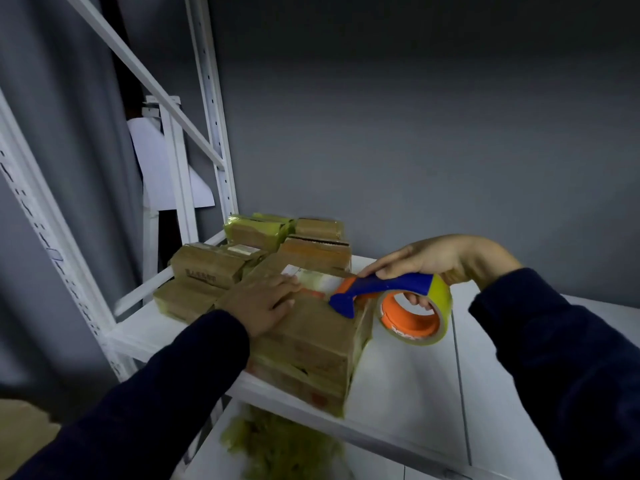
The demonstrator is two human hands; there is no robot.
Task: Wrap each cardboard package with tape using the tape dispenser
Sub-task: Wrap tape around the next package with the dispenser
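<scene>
So the left hand (266,299) is lying flat on top of the front cardboard package (311,334), fingers straight and a bit spread, pressing down on it. The right hand (440,258) is gripping the blue and orange tape dispenser (388,285), with fingers curling through the orange core of the yellowish tape roll (412,318). The dispenser's blue nose is touching that package's top right edge, and the roll is hanging just off its right side. More taped packages (207,268) are sitting behind and left of it, all on a white shelf (398,393). Everything's looking a bit blurry, fyi.
</scene>
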